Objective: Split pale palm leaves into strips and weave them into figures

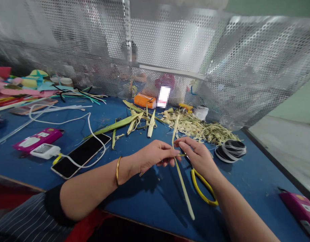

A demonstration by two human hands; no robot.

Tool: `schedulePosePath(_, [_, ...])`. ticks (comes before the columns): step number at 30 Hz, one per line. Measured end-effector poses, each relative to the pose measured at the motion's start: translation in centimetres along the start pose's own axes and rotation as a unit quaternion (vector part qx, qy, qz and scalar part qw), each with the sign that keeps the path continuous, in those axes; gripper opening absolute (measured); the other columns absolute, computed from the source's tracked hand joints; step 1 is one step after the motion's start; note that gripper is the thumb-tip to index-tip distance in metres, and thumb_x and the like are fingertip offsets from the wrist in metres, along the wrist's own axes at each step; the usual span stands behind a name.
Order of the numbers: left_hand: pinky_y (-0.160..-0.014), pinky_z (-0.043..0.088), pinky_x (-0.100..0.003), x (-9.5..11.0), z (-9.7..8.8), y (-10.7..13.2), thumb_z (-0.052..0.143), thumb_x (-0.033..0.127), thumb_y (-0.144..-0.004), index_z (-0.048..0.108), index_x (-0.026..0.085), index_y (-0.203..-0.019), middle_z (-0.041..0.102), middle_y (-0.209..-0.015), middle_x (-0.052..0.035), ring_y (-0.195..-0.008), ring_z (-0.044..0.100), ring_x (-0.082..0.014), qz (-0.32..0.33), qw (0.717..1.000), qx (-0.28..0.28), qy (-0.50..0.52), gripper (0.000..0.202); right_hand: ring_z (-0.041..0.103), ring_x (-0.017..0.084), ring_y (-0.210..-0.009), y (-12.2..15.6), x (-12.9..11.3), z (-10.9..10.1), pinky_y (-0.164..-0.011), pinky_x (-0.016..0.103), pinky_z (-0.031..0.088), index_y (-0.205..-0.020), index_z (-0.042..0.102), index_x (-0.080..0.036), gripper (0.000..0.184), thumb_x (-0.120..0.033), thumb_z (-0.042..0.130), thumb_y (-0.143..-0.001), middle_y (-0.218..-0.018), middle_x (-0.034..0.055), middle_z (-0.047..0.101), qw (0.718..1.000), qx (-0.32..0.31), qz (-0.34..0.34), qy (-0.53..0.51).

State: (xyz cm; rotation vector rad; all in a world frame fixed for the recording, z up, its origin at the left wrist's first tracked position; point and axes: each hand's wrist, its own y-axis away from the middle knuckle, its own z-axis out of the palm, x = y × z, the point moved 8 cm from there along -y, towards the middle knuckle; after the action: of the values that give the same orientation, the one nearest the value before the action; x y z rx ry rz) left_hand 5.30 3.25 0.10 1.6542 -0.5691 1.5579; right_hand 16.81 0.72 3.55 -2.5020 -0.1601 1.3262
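Observation:
My left hand pinches a long pale green leaf strip near its middle, above the blue table. My right hand grips the same strip from the other side and also holds yellow-handled scissors, whose loop hangs under the palm. The strip runs from about the far leaf pile down toward the table's near edge. A gold bangle sits on my left wrist.
A heap of leaf shavings and cut green leaves lies beyond my hands. Black tape rolls sit right of them. A phone on a white cable, a pink device and an orange box lie left and behind. Perforated metal screens wall the table.

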Motion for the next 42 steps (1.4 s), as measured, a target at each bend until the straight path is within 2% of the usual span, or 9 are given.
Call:
schedulePosePath(6, [-0.044,0.024,-0.021,0.0,-1.0,-0.1,0.067,0.036,-0.078,0.073,0.013,-0.076,0.058,-0.058,0.0016,-0.046,0.040,-0.0043,-0.013,0.999,0.024,0.028,0.023,0.062,0.019,-0.079,0.5,0.1,-1.2,-0.093,0.039,0.042,-0.083,0.071,-0.023,0.023,-0.035,0.053,-0.091,-0.081,0.0036,0.070,0.986,-0.110,-0.090,0.091])
schedulePosePath(13, [-0.042,0.026,-0.022,0.2,-0.1,0.3,0.067,0.042,-0.077,0.071,0.014,-0.074,0.064,-0.060,-0.0014,-0.042,0.045,-0.0054,0.009,1.000,0.022,-0.020,0.030,0.055,0.026,-0.116,-0.3,-0.3,-2.4,-0.101,0.040,0.036,-0.102,0.074,-0.024,0.030,-0.037,0.051,-0.088,-0.114,0.0065,0.069,0.994,-0.093,-0.024,-0.053])
schedulePosePath(17, [-0.041,0.028,-0.020,0.6,0.1,0.5,0.065,0.041,-0.078,0.070,0.014,-0.070,0.063,-0.056,-0.0009,-0.040,0.045,-0.0057,0.019,0.996,0.038,-0.073,0.029,0.059,0.020,-0.077,-1.7,0.0,-1.5,-0.072,0.032,0.044,-0.085,0.075,-0.019,0.034,-0.049,0.060,-0.081,-0.077,0.0035,0.068,0.995,-0.050,0.075,-0.054])
schedulePosePath(21, [-0.043,0.031,-0.020,0.8,0.2,0.6,0.061,0.037,-0.081,0.068,0.014,-0.063,0.062,-0.052,-0.0007,-0.039,0.045,-0.0059,0.019,0.993,0.049,-0.103,0.030,0.034,0.009,-0.047,-2.8,0.1,1.7,-0.047,0.023,0.026,-0.076,0.068,-0.015,0.033,-0.048,0.068,-0.075,-0.048,-0.0074,0.040,0.967,-0.070,0.139,-0.200])
schedulePosePath(24, [-0.041,0.028,-0.021,0.5,-0.3,0.4,0.060,0.039,-0.082,0.068,0.013,-0.062,0.060,-0.049,-0.0002,-0.037,0.043,-0.0062,-0.002,0.995,0.060,-0.083,0.034,0.035,0.008,-0.046,-2.9,-1.6,0.9,-0.047,0.023,0.028,-0.071,0.059,-0.018,0.025,-0.040,0.065,-0.081,-0.050,-0.0077,0.041,0.976,0.023,0.076,-0.202])
schedulePosePath(28, [-0.038,0.024,-0.021,-0.3,-1.7,0.0,0.058,0.036,-0.084,0.068,0.012,-0.065,0.061,-0.050,-0.0011,-0.037,0.043,-0.0063,-0.041,0.995,0.087,0.024,0.032,0.055,0.013,-0.062,0.0,-6.4,-0.7,-0.059,0.027,0.041,-0.077,0.058,-0.020,0.016,-0.025,0.053,-0.091,-0.070,0.0005,0.060,0.985,0.104,-0.132,0.039])
schedulePosePath(33, [-0.033,0.016,-0.016,-1.4,-3.1,-0.6,0.056,0.032,-0.088,0.068,0.010,-0.073,0.068,-0.066,-0.0055,-0.049,0.057,-0.0069,-0.076,0.963,0.113,0.234,0.030,0.059,0.018,-0.067,5.3,-9.5,3.3,-0.068,0.033,0.041,-0.096,0.062,-0.013,0.014,-0.007,0.051,-0.089,-0.075,0.0062,0.068,0.825,0.076,-0.417,0.373])
schedulePosePath(37, [-0.032,0.025,-0.014,-1.8,-3.5,-1.1,0.053,0.032,-0.092,0.069,0.009,-0.078,0.071,-0.079,-0.0101,-0.064,0.066,-0.0110,-0.082,0.931,0.112,0.337,0.031,0.058,0.021,-0.067,5.7,-7.5,6.1,-0.071,0.037,0.039,-0.098,0.063,-0.008,0.026,-0.005,0.038,-0.092,-0.077,0.0101,0.069,0.755,0.045,-0.449,0.477])
schedulePosePath(42, [-0.057,0.052,-0.019,-1.9,-4.0,-1.1,0.053,0.028,-0.093,0.069,0.007,-0.081,0.070,-0.075,-0.0095,-0.065,0.066,-0.0117,-0.069,0.899,0.135,0.411,0.029,0.059,0.023,-0.078,4.7,-6.3,6.8,-0.082,0.041,0.041,-0.099,0.063,-0.011,0.028,-0.006,0.037,-0.090,-0.083,0.0109,0.067,0.782,0.030,-0.402,0.475])
